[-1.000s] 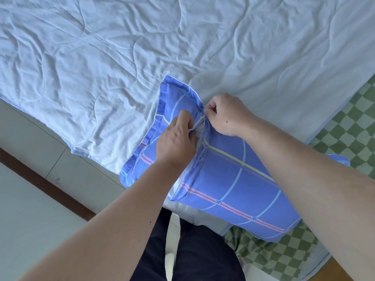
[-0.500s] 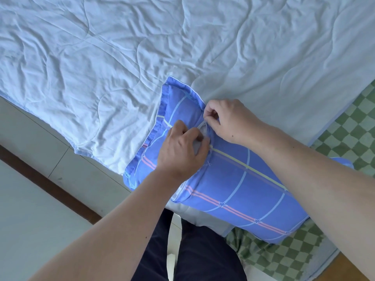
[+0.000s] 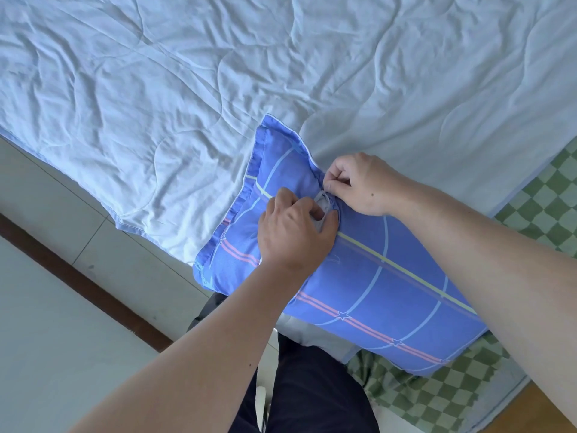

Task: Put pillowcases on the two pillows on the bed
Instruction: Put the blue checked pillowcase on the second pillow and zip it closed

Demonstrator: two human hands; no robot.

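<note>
A pillow in a blue pillowcase (image 3: 374, 285) with pink, yellow and pale lines lies at the bed's near edge. A small patch of the white pillow (image 3: 324, 204) shows through a gap in the case between my hands. My left hand (image 3: 293, 232) rests on the case beside that gap, its fingers curled round the case's edge. My right hand (image 3: 359, 182) pinches the blue fabric at the far side of the gap. A second white pillow (image 3: 309, 334) peeks out under the blue one.
A crumpled white quilt (image 3: 218, 89) covers the bed. A green checked sheet (image 3: 543, 207) shows at the right and below the pillow. Grey floor tiles (image 3: 56, 195) and a brown strip lie at the left. My dark trousers (image 3: 312, 395) are at the bottom.
The gap showing the white pillow has shrunk as my hands worked the blue fabric together. My left hand shifted slightly right along the opening. My right hand stayed pinching at the far side.
</note>
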